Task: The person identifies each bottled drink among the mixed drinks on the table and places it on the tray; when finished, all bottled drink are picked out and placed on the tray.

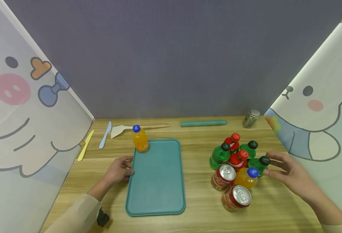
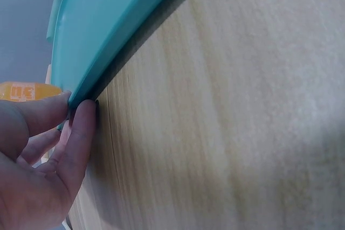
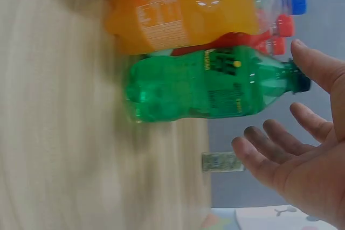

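My left hand [image 1: 119,170] pinches the left rim of a teal tray [image 1: 156,181], thumb on the top edge and fingers along its outer side in the left wrist view. An orange soda bottle [image 1: 140,139] with a blue cap stands at the tray's far left corner. On the right, my right hand [image 1: 290,174] reaches beside a green soda bottle [image 3: 188,84], its fingers spread and relaxed. The thumb [image 3: 318,65] is right at the dark cap, while the other fingers stay apart from the bottle.
Grouped near the green bottle are another orange bottle [image 1: 245,178], red-capped bottles [image 1: 238,160], more green bottles [image 1: 219,156] and two soda cans [image 1: 236,198]. Behind lie a spatula [image 1: 121,130], plastic knives [image 1: 86,145], a teal rod [image 1: 203,123] and a lidded jar [image 1: 250,119]. Walls enclose the table.
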A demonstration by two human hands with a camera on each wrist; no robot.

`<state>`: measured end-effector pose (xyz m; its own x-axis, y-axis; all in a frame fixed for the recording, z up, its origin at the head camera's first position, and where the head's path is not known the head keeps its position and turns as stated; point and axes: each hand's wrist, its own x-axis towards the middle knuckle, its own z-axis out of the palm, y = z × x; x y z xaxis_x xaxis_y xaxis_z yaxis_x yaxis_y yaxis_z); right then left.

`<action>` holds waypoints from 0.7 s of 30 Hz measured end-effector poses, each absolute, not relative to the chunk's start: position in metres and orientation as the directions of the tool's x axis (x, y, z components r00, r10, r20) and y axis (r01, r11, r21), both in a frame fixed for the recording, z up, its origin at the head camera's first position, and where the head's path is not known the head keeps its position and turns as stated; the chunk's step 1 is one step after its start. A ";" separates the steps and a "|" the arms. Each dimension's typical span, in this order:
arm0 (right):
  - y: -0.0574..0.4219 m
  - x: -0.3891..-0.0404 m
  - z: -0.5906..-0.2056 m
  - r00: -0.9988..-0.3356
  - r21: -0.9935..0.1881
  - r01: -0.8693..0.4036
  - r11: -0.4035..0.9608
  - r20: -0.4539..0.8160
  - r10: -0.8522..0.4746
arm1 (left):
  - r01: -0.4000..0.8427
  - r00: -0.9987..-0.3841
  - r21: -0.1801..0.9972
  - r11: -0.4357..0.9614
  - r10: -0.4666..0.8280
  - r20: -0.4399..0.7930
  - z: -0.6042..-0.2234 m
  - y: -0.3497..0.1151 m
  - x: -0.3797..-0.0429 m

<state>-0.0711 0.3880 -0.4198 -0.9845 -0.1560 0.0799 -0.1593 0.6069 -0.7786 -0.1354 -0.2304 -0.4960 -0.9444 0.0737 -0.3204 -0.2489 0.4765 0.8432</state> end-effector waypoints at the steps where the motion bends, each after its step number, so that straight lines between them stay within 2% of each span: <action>1: 0.388 -0.071 -0.422 -0.986 -0.776 -0.151 0.613 0.072 -0.152 | -0.247 -0.945 0.844 0.475 0.076 -0.319 -0.496 -0.230 -0.135; 8: 0.387 -0.071 -0.433 -0.992 -0.752 -0.073 0.655 -0.016 -0.129 | -0.251 -0.943 0.847 0.468 0.080 -0.323 -0.498 -0.230 -0.135; 21: 0.380 -0.072 -0.449 -0.992 -0.758 -0.041 0.651 -0.046 -0.117 | -0.245 -0.945 0.856 0.456 0.085 -0.316 -0.497 -0.231 -0.134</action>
<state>-0.0718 0.3796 -0.4493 -0.9921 -0.1166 -0.0462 -0.0413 0.6512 -0.7578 -0.1343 -0.2306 -0.4968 -0.9448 0.0851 -0.3163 -0.2454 0.4559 0.8556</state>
